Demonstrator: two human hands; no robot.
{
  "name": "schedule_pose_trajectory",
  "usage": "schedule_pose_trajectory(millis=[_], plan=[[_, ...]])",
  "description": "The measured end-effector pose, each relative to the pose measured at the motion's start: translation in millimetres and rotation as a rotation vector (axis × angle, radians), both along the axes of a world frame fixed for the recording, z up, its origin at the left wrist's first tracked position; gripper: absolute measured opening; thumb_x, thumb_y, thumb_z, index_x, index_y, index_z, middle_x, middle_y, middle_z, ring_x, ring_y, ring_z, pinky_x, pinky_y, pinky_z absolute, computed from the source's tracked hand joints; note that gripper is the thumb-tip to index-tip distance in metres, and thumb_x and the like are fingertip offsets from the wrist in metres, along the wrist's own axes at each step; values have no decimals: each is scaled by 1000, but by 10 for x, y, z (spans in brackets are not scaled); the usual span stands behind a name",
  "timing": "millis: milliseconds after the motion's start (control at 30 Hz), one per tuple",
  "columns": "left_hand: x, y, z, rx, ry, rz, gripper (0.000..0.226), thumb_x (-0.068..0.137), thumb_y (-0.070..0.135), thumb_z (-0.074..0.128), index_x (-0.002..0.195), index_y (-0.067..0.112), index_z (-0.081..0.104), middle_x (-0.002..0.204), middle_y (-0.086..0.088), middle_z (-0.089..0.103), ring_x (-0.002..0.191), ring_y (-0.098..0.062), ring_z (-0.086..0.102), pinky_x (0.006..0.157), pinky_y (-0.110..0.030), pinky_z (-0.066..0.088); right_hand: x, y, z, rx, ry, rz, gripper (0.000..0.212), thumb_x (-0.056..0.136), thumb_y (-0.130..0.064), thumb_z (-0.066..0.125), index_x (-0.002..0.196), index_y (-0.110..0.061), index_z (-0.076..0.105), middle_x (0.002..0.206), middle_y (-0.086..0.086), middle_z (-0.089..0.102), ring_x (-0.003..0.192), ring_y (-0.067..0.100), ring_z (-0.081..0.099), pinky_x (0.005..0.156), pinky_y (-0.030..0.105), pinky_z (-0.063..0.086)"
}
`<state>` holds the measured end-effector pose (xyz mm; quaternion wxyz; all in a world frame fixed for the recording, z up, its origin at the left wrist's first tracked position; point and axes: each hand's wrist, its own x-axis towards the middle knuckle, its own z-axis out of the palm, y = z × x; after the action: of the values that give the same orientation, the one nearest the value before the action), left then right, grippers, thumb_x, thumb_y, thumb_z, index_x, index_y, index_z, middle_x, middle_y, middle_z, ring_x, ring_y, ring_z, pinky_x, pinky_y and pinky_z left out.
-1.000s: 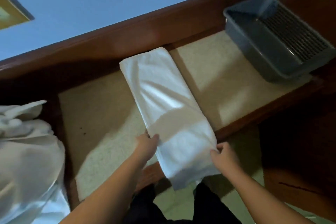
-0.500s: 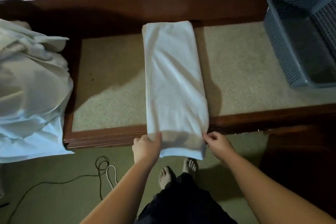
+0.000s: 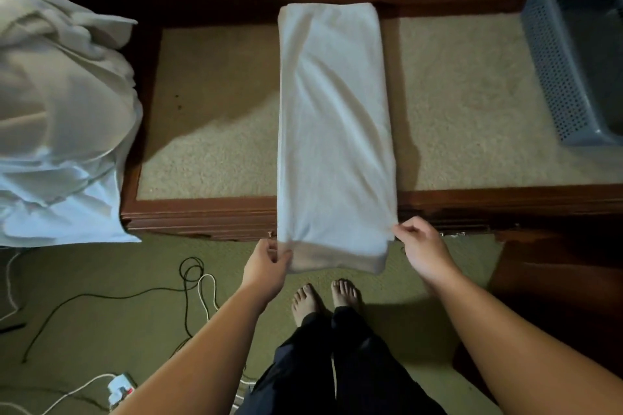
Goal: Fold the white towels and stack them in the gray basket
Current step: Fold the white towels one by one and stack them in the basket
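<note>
Lying lengthwise across the worktop (image 3: 215, 152), a wood-framed slab with a nubbly beige inlay, the towel (image 3: 333, 131) is folded into a long soft white strip, its near end drooping over the edge. The left hand (image 3: 266, 266) is pinching that end's left corner with curled fingers; the right hand (image 3: 421, 246) is pinching its right edge. Right of the towel, the basket (image 3: 553, 77), perforated gray plastic, is sitting; left of it, rumpled white cloth (image 3: 60, 111) is heaped.

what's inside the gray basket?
The basket shows only a bare gray bottom, no towel, but the frame edge cuts its right side. The folded towel lies on the bench.
</note>
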<state>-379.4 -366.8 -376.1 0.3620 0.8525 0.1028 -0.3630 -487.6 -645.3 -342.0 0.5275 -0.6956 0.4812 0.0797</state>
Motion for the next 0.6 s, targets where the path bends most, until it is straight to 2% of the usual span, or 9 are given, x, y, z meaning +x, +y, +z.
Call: schedule_pose_trajectory(millis=[167, 267, 367, 467, 533, 600], plan=[[-67, 79, 7, 37, 22, 20, 12, 96, 35, 69, 101, 30, 59, 100, 0, 71, 83, -21, 66, 64, -32, 47, 44, -87, -11, -85, -19, 81, 20, 102, -33, 59, 92, -17, 64, 92, 0, 69, 86, 21, 64, 70, 33, 44], [-39, 7, 26, -2, 106, 13, 36, 90, 40, 76, 118, 28, 57, 110, 4, 69, 94, -17, 67, 73, -33, 51, 35, -59, -52, 20, -9, 87, 20, 102, -37, 61, 101, -18, 66, 101, -2, 72, 96, 21, 67, 75, 34, 46], [59, -109, 51, -165, 202, 36, 58, 84, 55, 81, 125, 25, 55, 121, 6, 65, 110, -16, 63, 89, -35, 50, -13, -7, -76, 179, 41, 109, 14, 99, -36, 66, 97, -24, 73, 99, -6, 75, 95, 16, 68, 76, 33, 46], [156, -194, 21, -319, 223, 167, 85, 64, 76, 85, 125, 22, 60, 124, 2, 70, 115, -19, 65, 105, -44, 50, -24, 37, -69, 220, 13, 90, 12, 100, -34, 66, 102, -24, 73, 103, -8, 75, 98, 12, 67, 77, 30, 48], [160, -199, -56, -419, 243, 262, 96, 56, 77, 89, 129, 22, 61, 126, 2, 72, 119, -21, 67, 112, -50, 47, -26, 70, -30, 240, -7, 51, 13, 103, -30, 62, 107, -22, 71, 103, -9, 73, 98, 8, 65, 75, 26, 45], [128, -206, -21, -511, 274, 298, 96, 60, 70, 91, 136, 21, 60, 128, 2, 73, 119, -22, 69, 111, -49, 50, -51, 113, 17, 276, -35, 0, 14, 103, -31, 61, 108, -21, 69, 103, -11, 72, 96, 3, 64, 77, 24, 46]])
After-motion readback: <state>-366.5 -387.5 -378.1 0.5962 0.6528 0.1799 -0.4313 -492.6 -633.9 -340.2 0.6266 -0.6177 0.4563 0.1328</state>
